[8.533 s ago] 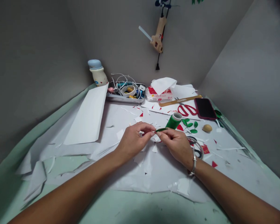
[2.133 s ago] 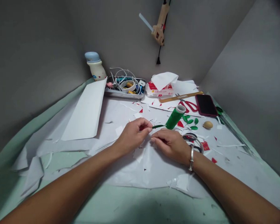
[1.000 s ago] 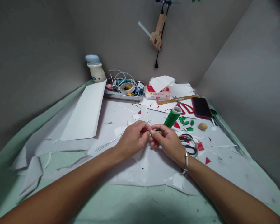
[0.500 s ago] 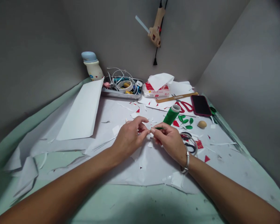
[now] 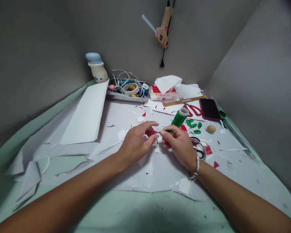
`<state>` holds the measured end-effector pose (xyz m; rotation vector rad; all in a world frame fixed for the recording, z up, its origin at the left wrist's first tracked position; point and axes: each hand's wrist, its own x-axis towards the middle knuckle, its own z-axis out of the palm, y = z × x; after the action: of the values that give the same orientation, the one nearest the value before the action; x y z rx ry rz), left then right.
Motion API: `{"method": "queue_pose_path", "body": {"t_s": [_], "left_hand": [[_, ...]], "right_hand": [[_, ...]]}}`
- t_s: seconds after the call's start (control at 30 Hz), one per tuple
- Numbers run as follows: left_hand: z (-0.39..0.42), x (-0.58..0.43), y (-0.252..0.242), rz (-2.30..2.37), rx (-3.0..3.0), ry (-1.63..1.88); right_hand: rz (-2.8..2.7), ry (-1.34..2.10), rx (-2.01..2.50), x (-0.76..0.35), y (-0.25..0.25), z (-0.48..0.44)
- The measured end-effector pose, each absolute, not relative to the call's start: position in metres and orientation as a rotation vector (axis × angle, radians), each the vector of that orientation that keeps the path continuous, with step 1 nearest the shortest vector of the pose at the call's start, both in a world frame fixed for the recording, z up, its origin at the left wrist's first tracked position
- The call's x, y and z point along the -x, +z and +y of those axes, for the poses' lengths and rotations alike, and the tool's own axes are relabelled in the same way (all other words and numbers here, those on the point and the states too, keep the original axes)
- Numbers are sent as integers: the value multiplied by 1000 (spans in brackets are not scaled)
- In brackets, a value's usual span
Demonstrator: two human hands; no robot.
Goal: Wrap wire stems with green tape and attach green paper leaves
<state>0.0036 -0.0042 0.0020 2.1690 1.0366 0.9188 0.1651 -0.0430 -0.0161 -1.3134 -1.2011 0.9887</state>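
Observation:
My right hand [image 5: 179, 140] is closed in a pinch on a thin green-and-red piece. Its green end [image 5: 169, 130] lies along the fingers, and a narrow red part [image 5: 150, 132] points left toward my other hand. My left hand [image 5: 138, 139] has thumb and index finger spread around the red part; whether its hidden fingers touch it I cannot make out. Just behind my right hand stands a tilted spool of green thread [image 5: 179, 118]. Several small green leaf-like pieces [image 5: 193, 125] lie right of the spool.
Black-handled scissors [image 5: 197, 152] and a tape roll lie beside my right wrist. Farther back are red scissors [image 5: 195, 110], a ruler [image 5: 185, 101], a phone [image 5: 210, 109], a tissue pack [image 5: 163, 94] and a metal tray [image 5: 127, 97]. Paper scraps litter the white sheet. A glue gun [image 5: 163, 32] hangs above.
My left thumb and index finger have spread apart from the pinch point, and the red part now shows between them. My right hand keeps its pinch, slightly farther right.

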Motion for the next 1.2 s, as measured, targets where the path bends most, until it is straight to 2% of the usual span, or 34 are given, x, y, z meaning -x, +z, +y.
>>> {"method": "queue_pose_path", "body": {"t_s": [0.53,0.77,1.03,1.2], "left_hand": [[-1,-4,-1,1055,-2356,932],[1,-3,2,1087,-2213,889],[4,-2,3,1129,-2108,920],[5,-2,2,1136,-2089,938]], "right_hand": [[-1139,1157,1246,-163,-20,-43],[-1135,1248,1179,-165,-25,-39],[-1203,1209,1221,-165,-23,-41],[-1350,1045,1313,-163,-24,-42]]}}
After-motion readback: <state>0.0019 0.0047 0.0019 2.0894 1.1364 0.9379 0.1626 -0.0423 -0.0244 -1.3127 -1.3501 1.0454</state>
